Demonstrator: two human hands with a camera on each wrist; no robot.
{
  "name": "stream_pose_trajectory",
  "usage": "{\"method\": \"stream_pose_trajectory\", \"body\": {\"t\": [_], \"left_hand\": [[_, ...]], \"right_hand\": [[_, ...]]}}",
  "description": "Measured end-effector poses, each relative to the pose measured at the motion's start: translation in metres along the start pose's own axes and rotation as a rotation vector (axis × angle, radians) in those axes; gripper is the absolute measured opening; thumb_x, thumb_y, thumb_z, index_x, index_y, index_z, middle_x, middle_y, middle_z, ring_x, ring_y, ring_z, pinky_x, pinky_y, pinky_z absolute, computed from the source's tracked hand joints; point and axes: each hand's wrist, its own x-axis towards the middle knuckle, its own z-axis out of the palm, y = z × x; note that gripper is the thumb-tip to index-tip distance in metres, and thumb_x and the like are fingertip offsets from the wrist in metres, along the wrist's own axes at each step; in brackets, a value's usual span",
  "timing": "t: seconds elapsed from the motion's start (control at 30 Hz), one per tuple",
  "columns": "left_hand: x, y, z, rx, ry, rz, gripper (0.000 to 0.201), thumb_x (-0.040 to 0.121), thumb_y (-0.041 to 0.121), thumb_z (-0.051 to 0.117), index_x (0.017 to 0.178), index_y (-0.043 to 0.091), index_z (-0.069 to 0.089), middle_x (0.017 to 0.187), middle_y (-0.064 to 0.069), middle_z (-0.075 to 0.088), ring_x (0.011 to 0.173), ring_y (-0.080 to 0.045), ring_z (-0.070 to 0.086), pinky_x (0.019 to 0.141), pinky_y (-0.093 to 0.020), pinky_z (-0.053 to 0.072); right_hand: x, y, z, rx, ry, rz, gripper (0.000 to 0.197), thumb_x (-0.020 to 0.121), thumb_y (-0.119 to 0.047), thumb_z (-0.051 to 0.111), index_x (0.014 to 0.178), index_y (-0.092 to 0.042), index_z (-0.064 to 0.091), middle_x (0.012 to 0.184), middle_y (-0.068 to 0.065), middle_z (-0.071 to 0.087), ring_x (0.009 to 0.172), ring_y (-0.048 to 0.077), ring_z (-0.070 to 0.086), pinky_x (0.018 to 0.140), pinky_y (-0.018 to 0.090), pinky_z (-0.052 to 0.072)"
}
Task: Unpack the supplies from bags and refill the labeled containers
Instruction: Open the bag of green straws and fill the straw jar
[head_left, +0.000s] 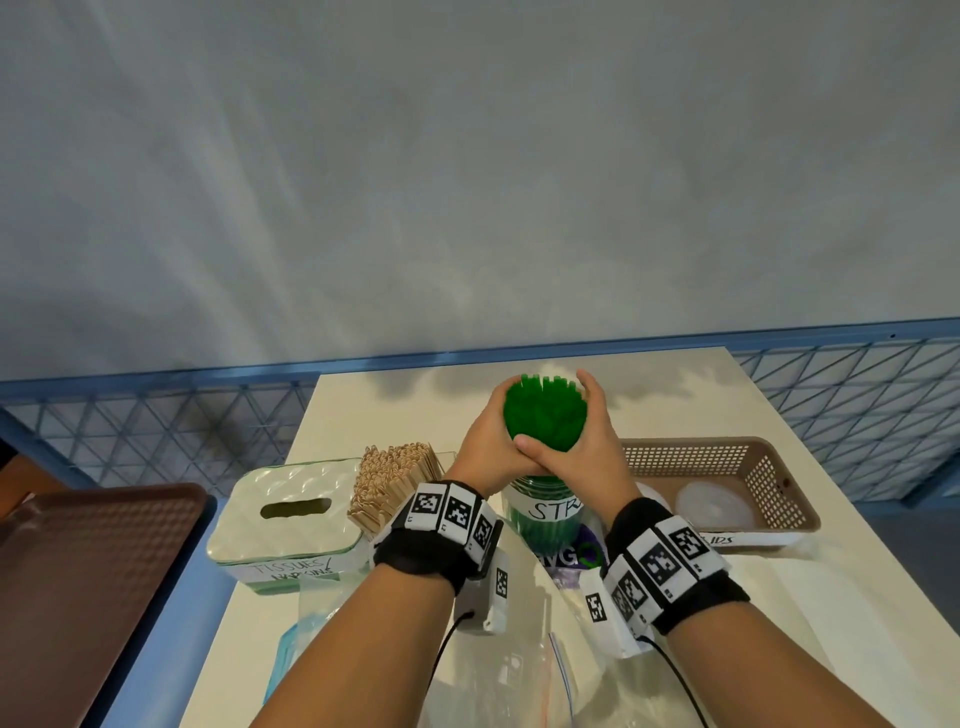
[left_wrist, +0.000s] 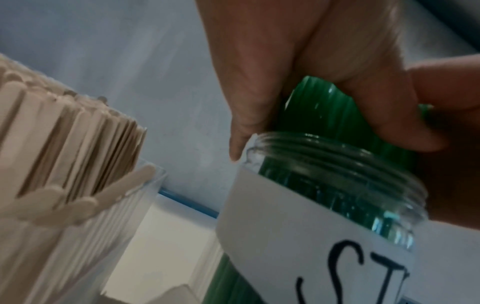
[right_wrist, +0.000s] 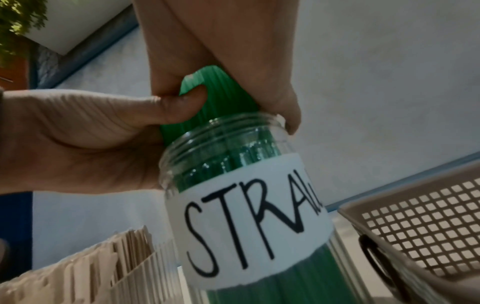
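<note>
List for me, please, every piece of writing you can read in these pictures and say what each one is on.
"STRAW", cut off at the label's edge: white label on the clear jar of green straws that both hands grip.
"TISSUES/ NAPKINS", faint: label on the tissue box.
"...IDS", start hidden: strip on the brown basket.
Purple print on a bag: partly hidden, unreadable.
Wristband markers: patterns only.

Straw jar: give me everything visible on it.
The straw jar is clear, plastic-looking, with a threaded open mouth and no lid. A white paper label handwritten "STRA…" wraps its body. It stands upright on the table between the stir sticks and the basket. Green straws fill it and stick out above the rim, where the left hand and right hand grip the bundle together.
</note>
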Motion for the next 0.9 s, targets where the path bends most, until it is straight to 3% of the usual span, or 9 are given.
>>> {"method": "stream_pose_trajectory", "body": {"t": [0.13, 0.3, 0.4, 0.53, 0.63, 0.7, 0.77, 0.83, 0.9], "left_hand": [[-0.008, -0.003, -0.002, 0.037, 0.008, -0.094, 0.094, 0.059, 0.004, 0.084, 0.138, 0.011, 0.033, 0.126, -0.003, 0.052, 0.117, -0.016, 0.051, 0.099, -0.030, 0.045], [-0.015, -0.003, 0.001, 0.114, 0.001, -0.142, 0.083, 0.060, 0.008, 0.084, 0.132, 0.009, 0.042, 0.123, -0.005, 0.058, 0.113, -0.020, 0.055, 0.095, -0.031, 0.047], [-0.019, -0.001, 0.000, 0.103, -0.005, -0.158, 0.087, 0.058, 0.007, 0.085, 0.133, 0.010, 0.041, 0.125, -0.004, 0.057, 0.117, -0.020, 0.053, 0.099, -0.033, 0.046], [-0.031, 0.005, -0.006, 0.156, -0.001, -0.185, 0.108, 0.054, 0.017, 0.089, 0.143, 0.010, 0.029, 0.140, -0.007, 0.046, 0.131, -0.021, 0.042, 0.107, -0.033, 0.038], [-0.051, 0.020, -0.014, 0.272, 0.007, -0.244, 0.116, 0.060, 0.029, 0.087, 0.149, 0.009, 0.015, 0.150, -0.010, 0.033, 0.138, -0.025, 0.033, 0.109, -0.036, 0.033], [-0.070, 0.033, -0.025, 0.387, 0.031, -0.227, 0.108, 0.066, 0.034, 0.082, 0.148, 0.011, 0.016, 0.151, -0.009, 0.032, 0.137, -0.024, 0.034, 0.108, -0.036, 0.033], [-0.095, 0.043, -0.040, 0.467, 0.058, -0.196, 0.095, 0.071, 0.034, 0.078, 0.146, 0.014, 0.023, 0.148, -0.005, 0.036, 0.134, -0.022, 0.037, 0.107, -0.035, 0.034], [-0.123, 0.044, -0.055, 0.505, 0.082, -0.178, 0.084, 0.074, 0.033, 0.076, 0.143, 0.015, 0.031, 0.145, -0.003, 0.042, 0.131, -0.020, 0.040, 0.105, -0.033, 0.035], [-0.152, 0.034, -0.065, 0.516, 0.136, -0.201, 0.078, 0.077, 0.031, 0.074, 0.141, 0.014, 0.033, 0.143, -0.004, 0.042, 0.130, -0.020, 0.042, 0.105, -0.031, 0.034]], "right_hand": [[-0.004, 0.005, -0.003, 0.037, -0.066, 0.099, 0.112, 0.067, -0.033, 0.081, 0.147, -0.031, 0.002, 0.146, 0.008, 0.035, 0.133, 0.024, 0.038, 0.109, 0.044, 0.037], [-0.010, 0.005, -0.003, -0.015, -0.070, 0.134, 0.109, 0.070, -0.034, 0.079, 0.147, -0.028, 0.002, 0.146, 0.009, 0.035, 0.133, 0.024, 0.039, 0.109, 0.045, 0.038], [-0.015, 0.003, -0.003, -0.027, -0.072, 0.159, 0.111, 0.069, -0.035, 0.079, 0.147, -0.028, 0.001, 0.147, 0.009, 0.032, 0.135, 0.025, 0.036, 0.109, 0.046, 0.037], [-0.024, -0.006, -0.009, 0.003, -0.077, 0.197, 0.115, 0.068, -0.035, 0.080, 0.148, -0.026, -0.002, 0.150, 0.012, 0.027, 0.136, 0.027, 0.033, 0.110, 0.045, 0.034], [-0.037, -0.022, -0.019, -0.017, -0.035, 0.219, 0.114, 0.071, -0.034, 0.078, 0.148, -0.023, -0.005, 0.154, 0.012, 0.014, 0.140, 0.030, 0.023, 0.110, 0.043, 0.030], [-0.051, -0.033, -0.025, -0.034, 0.067, 0.183, 0.105, 0.074, -0.033, 0.075, 0.148, -0.021, 0.002, 0.153, 0.012, 0.015, 0.139, 0.029, 0.025, 0.110, 0.042, 0.030], [-0.071, -0.041, -0.026, -0.038, 0.159, 0.081, 0.082, 0.079, -0.027, 0.072, 0.142, -0.015, 0.021, 0.144, 0.011, 0.029, 0.132, 0.026, 0.036, 0.107, 0.038, 0.035], [-0.095, -0.044, -0.020, -0.079, 0.044, 0.033, 0.062, 0.081, -0.025, 0.069, 0.133, -0.013, 0.036, 0.133, 0.008, 0.043, 0.122, 0.022, 0.046, 0.103, 0.034, 0.041], [-0.121, -0.039, -0.008, -0.197, -0.218, 0.079, 0.059, 0.081, -0.031, 0.069, 0.129, -0.014, 0.041, 0.130, 0.006, 0.046, 0.119, 0.021, 0.048, 0.102, 0.035, 0.042]]}}
